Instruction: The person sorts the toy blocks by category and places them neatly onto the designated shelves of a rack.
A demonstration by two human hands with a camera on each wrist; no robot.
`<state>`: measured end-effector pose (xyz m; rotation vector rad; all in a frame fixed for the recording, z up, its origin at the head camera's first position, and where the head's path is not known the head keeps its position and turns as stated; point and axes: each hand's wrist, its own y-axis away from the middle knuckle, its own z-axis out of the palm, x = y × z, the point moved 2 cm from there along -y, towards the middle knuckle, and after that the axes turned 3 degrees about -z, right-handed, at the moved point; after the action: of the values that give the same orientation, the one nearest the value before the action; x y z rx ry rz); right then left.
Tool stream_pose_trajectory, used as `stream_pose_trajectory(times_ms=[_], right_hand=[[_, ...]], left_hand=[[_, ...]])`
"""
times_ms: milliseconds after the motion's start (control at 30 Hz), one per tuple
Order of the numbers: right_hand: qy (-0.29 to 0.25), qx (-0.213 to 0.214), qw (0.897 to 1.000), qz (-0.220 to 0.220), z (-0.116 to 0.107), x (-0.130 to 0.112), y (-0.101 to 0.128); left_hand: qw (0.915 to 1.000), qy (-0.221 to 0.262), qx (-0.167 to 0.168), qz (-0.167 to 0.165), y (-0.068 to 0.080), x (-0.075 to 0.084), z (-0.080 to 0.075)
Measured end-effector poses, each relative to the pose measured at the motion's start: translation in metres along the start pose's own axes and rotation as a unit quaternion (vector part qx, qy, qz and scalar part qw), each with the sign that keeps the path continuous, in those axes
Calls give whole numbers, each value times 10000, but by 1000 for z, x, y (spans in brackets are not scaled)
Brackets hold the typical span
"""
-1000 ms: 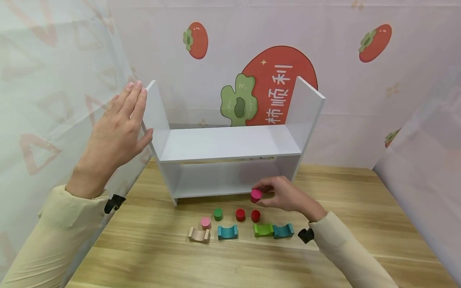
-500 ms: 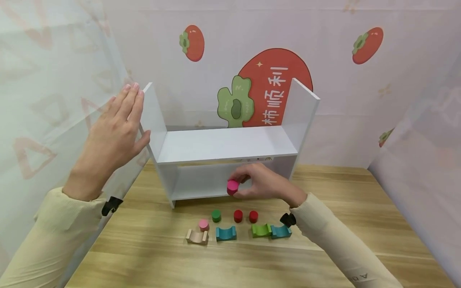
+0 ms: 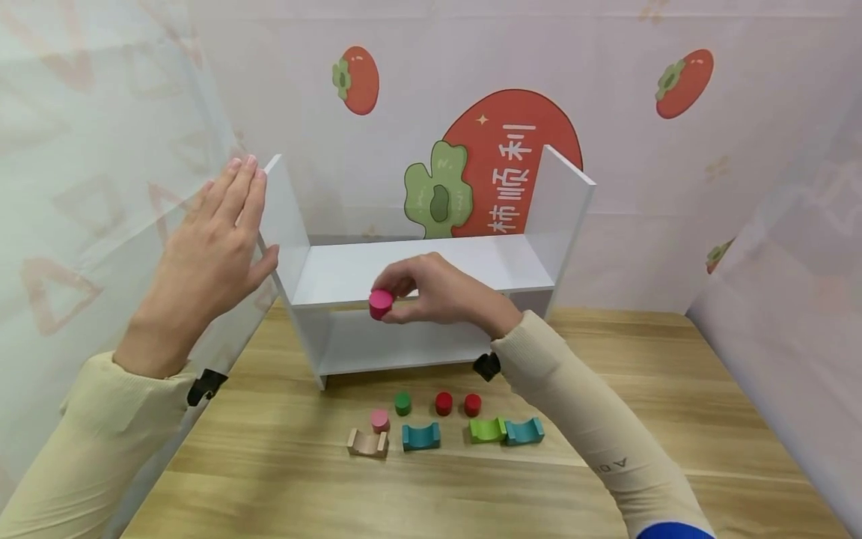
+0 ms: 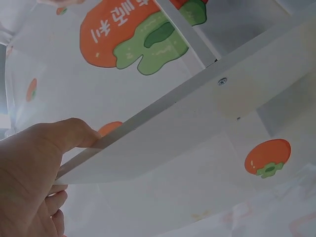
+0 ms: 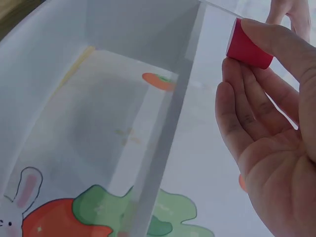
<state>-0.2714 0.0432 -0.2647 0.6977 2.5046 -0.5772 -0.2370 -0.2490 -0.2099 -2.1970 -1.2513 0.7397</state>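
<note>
Risk first, going left to right. The left hand [image 3: 215,239] is flat against the outer face of the white shelf unit [image 3: 417,269]'s left side panel, at centre left of the head view. Fingers are straight and together, the thumb hooks the panel's front edge, and it grips nothing. If that palm slides or pushes harder, the light unit could skid or tip on the wooden table [image 3: 673,389].

At mid-frame, the right hand [image 3: 438,288] pinches a magenta cylinder block [image 3: 380,304] between thumb and fingertips, held sideways just in front of the upper shelf's front edge. The other fingers are loosely curled. The pinch sits only on the rim, so a bump against the shelf edge could likely knock the block loose. It would then fall towards the row below: pink [image 3: 380,420], green [image 3: 402,403] and two red cylinders [image 3: 444,403], plus the arch blocks [image 3: 420,436] at lower centre. A drop would probably scatter them.
</note>
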Motion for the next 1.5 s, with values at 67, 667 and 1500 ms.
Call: stream_pose_trajectory(times_ms=[67, 667, 1500], right_hand=[[-12, -15, 10000, 2, 0, -2, -11], [-634, 79, 9976, 253, 21, 1, -74], [-543, -59, 9965, 631, 36, 4, -96]], left_hand=[[10000, -20, 28, 32, 0, 0, 0], [9999, -88, 82, 107, -2, -1, 1], [10000, -47, 48, 13, -2, -4, 3]])
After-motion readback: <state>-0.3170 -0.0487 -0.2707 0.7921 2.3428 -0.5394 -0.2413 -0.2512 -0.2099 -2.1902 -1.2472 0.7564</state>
